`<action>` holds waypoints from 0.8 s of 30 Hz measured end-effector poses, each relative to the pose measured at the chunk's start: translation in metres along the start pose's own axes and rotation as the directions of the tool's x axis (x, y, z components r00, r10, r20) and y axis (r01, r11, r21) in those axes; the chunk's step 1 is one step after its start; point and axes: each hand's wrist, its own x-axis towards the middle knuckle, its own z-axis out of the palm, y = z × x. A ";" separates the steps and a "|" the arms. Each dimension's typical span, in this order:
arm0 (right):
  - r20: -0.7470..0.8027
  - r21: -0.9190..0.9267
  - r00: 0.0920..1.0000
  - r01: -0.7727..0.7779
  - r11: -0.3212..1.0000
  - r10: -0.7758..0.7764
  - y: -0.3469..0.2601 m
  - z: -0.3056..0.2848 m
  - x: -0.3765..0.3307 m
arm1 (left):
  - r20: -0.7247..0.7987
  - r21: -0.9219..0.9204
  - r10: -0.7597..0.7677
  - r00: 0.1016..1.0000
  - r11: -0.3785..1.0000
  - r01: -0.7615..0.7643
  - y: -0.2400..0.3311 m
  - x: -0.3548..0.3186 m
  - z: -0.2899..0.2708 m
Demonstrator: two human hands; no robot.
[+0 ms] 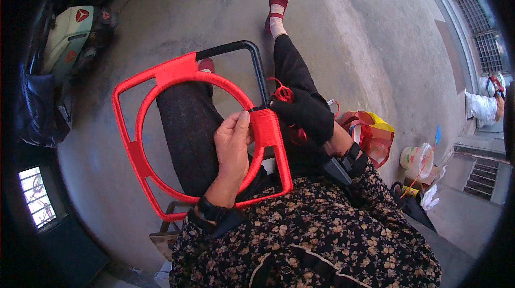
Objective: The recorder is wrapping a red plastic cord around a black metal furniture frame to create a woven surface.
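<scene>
A rounded-square frame (122, 121) with a ring (144, 167) inside it lies tilted over my lap. Red cord is wound tightly round most of it, with wide wrapped bands where ring and square meet. The upper right corner is bare black tube (236, 46). My left hand (233, 140), bare, pinches the ring beside the right-hand wrapped band (266, 128), thumb on top. My right hand (306, 116) wears a black glove and is closed next to the end of the bare tube. A looped bundle of red cord (283, 93) sticks out of it; its fingers are partly hidden.
A red and yellow bag (373, 135) stands on the floor to my right. Farther right are a white bucket (417, 162) and a cardboard box (424, 179). A parked scooter (70, 41) is at the left. My legs stretch forward across the concrete floor (225, 3).
</scene>
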 end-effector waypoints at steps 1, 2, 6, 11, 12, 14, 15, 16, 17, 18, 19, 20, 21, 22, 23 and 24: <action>0.000 0.026 1.000 0.018 1.000 -0.018 0.001 0.002 0.001 | -0.021 0.020 0.032 0.999 0.999 -0.031 0.001 0.000 0.002; 0.015 0.024 1.000 0.004 1.000 -0.004 0.001 0.004 0.003 | -0.027 0.008 0.022 0.999 1.000 -0.022 0.003 -0.001 0.003; 0.006 0.011 0.999 -0.037 0.999 0.037 -0.001 -0.002 -0.003 | 0.042 0.002 0.002 0.999 1.000 -0.002 0.002 0.004 0.006; -0.027 -0.092 1.000 -0.003 0.996 0.000 0.005 0.003 -0.008 | 0.061 0.065 -0.029 0.998 0.998 0.025 -0.003 -0.003 -0.002; -0.029 -0.088 0.999 0.024 0.996 -0.026 0.006 0.002 -0.011 | 0.069 0.072 -0.035 0.997 0.997 0.030 -0.006 -0.003 -0.003; -0.057 -0.129 0.998 0.014 0.992 -0.022 0.005 0.001 -0.018 | 0.068 0.079 -0.055 0.996 0.996 0.050 -0.008 -0.004 -0.001; -0.083 -0.173 0.996 -0.023 0.985 0.009 0.001 0.000 -0.021 | 0.058 0.079 -0.070 0.996 0.995 0.065 -0.008 -0.005 0.002; -0.109 -0.216 0.993 -0.062 0.974 0.039 -0.001 -0.001 -0.024 | 0.048 0.078 -0.083 0.995 0.994 0.079 -0.008 -0.005 0.005; -0.110 -0.148 0.994 -0.024 0.989 0.008 0.002 0.000 -0.023 | 0.071 0.070 -0.070 0.995 0.995 0.065 -0.007 -0.005 0.008; -0.110 -0.081 0.994 0.014 0.997 -0.023 0.008 0.000 -0.021 | 0.093 0.061 -0.055 0.994 0.997 0.050 -0.006 -0.005 0.011; -0.110 -0.014 0.992 0.053 0.998 -0.055 0.010 0.001 -0.019 | 0.113 0.051 -0.039 0.993 0.998 0.034 -0.004 -0.005 0.013; -0.099 -0.029 0.994 0.050 0.998 -0.053 0.010 0.000 -0.017 | 0.132 0.078 -0.027 0.991 0.997 0.016 -0.002 -0.005 0.013; -0.085 -0.044 0.995 0.048 0.998 -0.051 0.008 -0.001 -0.014 | 0.149 0.104 -0.013 0.989 0.995 -0.003 0.001 -0.006 0.013; -0.069 -0.061 0.996 0.046 0.997 -0.050 0.006 0.000 -0.012 | 0.164 0.129 0.001 0.986 0.991 -0.023 0.005 -0.006 0.011; -0.065 -0.004 0.997 0.042 0.999 -0.042 0.002 0.003 -0.012 | 0.186 0.179 -0.025 0.982 0.984 -0.009 0.014 -0.006 0.008; -0.058 0.051 0.998 0.035 0.998 -0.032 -0.004 0.008 -0.014 | 0.204 0.227 -0.053 0.978 0.974 0.005 0.026 -0.003 0.004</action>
